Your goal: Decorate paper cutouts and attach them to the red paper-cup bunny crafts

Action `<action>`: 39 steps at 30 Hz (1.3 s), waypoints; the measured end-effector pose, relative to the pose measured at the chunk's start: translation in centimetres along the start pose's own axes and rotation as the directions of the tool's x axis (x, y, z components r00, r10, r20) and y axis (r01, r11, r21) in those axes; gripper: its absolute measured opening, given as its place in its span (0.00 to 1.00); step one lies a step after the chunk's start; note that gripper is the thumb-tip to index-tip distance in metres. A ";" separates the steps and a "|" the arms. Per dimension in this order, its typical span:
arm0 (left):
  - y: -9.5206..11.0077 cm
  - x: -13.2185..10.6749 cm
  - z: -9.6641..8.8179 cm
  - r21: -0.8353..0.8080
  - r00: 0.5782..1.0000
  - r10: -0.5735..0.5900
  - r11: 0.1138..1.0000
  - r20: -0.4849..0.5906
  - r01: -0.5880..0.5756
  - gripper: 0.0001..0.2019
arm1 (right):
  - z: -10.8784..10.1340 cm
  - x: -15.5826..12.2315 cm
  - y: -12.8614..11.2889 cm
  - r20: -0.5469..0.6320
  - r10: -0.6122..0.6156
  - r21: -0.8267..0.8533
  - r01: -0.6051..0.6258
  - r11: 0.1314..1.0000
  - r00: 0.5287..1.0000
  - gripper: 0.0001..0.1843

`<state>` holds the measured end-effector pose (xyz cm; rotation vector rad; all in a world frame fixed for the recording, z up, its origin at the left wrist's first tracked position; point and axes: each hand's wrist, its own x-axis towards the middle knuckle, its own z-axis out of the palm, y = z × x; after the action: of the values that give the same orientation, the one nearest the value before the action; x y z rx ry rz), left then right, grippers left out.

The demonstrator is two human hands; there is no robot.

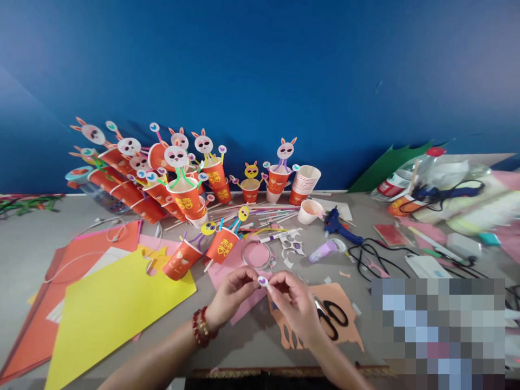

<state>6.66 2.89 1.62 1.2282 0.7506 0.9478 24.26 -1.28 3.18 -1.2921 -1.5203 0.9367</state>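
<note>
White disc (263,281): small and round, with a purple mark on its face; raised between the two hands at the near middle of the surface (227,352), beyond the near edge.
Left hand (234,291): its grip is drawn together, thumb and forefinger pinching the disc at its left side.
Right hand (298,303): its grip is also closed to a pinch, the fingertips on the disc's right side; its other fingers are curled, and what lies behind the disc is hidden.
Disc weight: probably next to nothing, so a light pinch should carry it and a puff of air could shift it.
Disc stiffness: it looks like thin paper or card, flat but likely to bend or crease if squeezed across the middle.
Disc surface: whether it is smooth, sticky or dry cannot be told; dry paper would slip little.
Best hold: opposite points on the rim, by the very fingertips, keeping the marked face uncovered; its small size leaves little room for both hands.
Pink sheet (252,304): near the left hand, below the disc and likewise easily creased.
Peach sheet (345,325): under and right of the right hand, with cut-out gaps that could tear.
Scissors (335,313): lying on the peach sheet, black handles just right of the right hand; stiffer and heavier, best taken by the loops.
</note>
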 end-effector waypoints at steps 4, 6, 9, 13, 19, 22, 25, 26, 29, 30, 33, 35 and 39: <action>0.1 -0.2 0.3 -0.043 0.999 -0.021 0.999 -0.026 0.020 0.12 | -0.2 0.0 0.1 -0.055 -0.341 -0.300 0.310 0.902 0.938 0.06; 0.2 -0.5 0.6 -0.054 0.999 -0.025 0.998 -0.031 0.023 0.12 | -0.3 0.0 0.2 -0.022 -0.485 -0.417 0.433 0.799 0.874 0.08; 0.3 -1.3 1.1 -0.070 0.999 -0.029 0.997 -0.019 0.028 0.12 | -0.3 0.1 0.4 0.037 -0.590 -0.515 0.521 0.680 0.807 0.11; 0.5 -1.6 1.3 -0.081 0.994 -0.014 0.997 -0.107 0.005 0.13 | -0.2 0.2 0.5 0.080 -0.645 -0.568 0.567 0.597 0.760 0.09; 0.7 -1.0 0.6 -0.096 0.991 -0.047 0.995 -0.126 0.035 0.12 | -0.4 0.1 0.9 0.125 -0.721 -0.575 0.642 0.507 0.682 0.10; 0.7 -0.8 0.3 -0.107 0.992 -0.065 0.993 -0.105 0.054 0.12 | -0.3 0.2 1.0 0.152 -0.730 -0.571 0.662 0.486 0.666 0.10; 0.7 -0.7 0.1 -0.109 0.994 -0.071 0.992 -0.086 0.062 0.12 | -0.2 0.3 1.1 0.149 -0.729 -0.574 0.659 0.486 0.668 0.10; 0.7 -0.7 0.1 -0.107 0.994 -0.072 0.992 -0.082 0.063 0.12 | -0.2 0.4 1.1 0.145 -0.727 -0.571 0.657 0.493 0.671 0.10; 0.8 -0.6 0.0 -0.096 0.994 -0.067 0.994 -0.082 0.059 0.12 | -0.2 0.5 1.0 0.123 -0.705 -0.518 0.651 0.554 0.698 0.11; 0.8 -0.6 0.0 -0.090 0.994 -0.063 0.994 -0.085 0.055 0.12 | -0.3 0.5 1.0 0.102 -0.686 -0.478 0.640 0.602 0.721 0.12; 0.8 -0.5 0.1 -0.062 0.994 -0.039 0.998 -0.097 0.033 0.13 | -0.3 0.6 0.8 0.016 -0.541 -0.302 0.520 0.799 0.841 0.11; 0.8 -0.4 0.2 -0.032 0.995 -0.019 0.999 -0.103 0.015 0.14 | -0.3 0.7 0.5 -0.012 -0.375 -0.180 0.367 0.913 0.927 0.06; 0.7 -0.6 0.1 0.058 0.993 0.028 0.998 -0.116 -0.022 0.13 | -0.1 1.0 -0.2 0.009 -0.115 0.001 0.115 0.993 0.993 0.05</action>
<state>6.34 2.34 2.27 1.2417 0.8609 1.0316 24.28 -0.35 3.60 -1.1881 -1.5833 0.8699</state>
